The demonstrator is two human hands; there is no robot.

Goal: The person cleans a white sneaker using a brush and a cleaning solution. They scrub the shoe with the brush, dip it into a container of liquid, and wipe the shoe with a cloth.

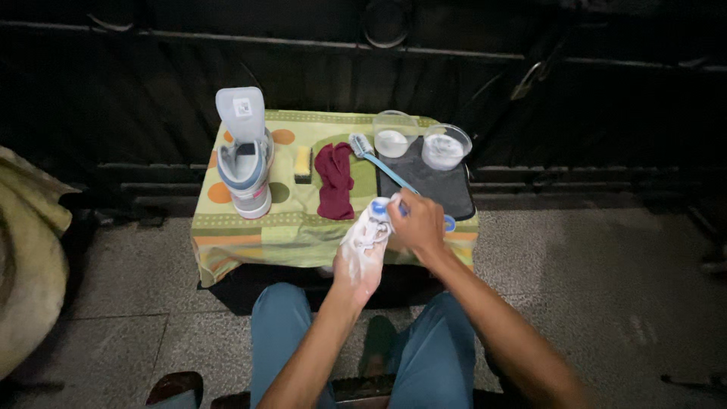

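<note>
1. Left hand (362, 261) clamped under white sneaker (369, 231), above desk (250, 235) front edge.
2. Right hand (418, 225) closed on sneaker toe.
3. Probably light, soapy, slippery; best gripped by sole.

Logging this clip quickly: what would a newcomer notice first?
At centre, the left hand sits inside a soapy white sneaker while the right hand grips a blue-handled brush. Its pale blue-and-white mate stands upright at the left of the small green patterned cloth-covered table.
</note>
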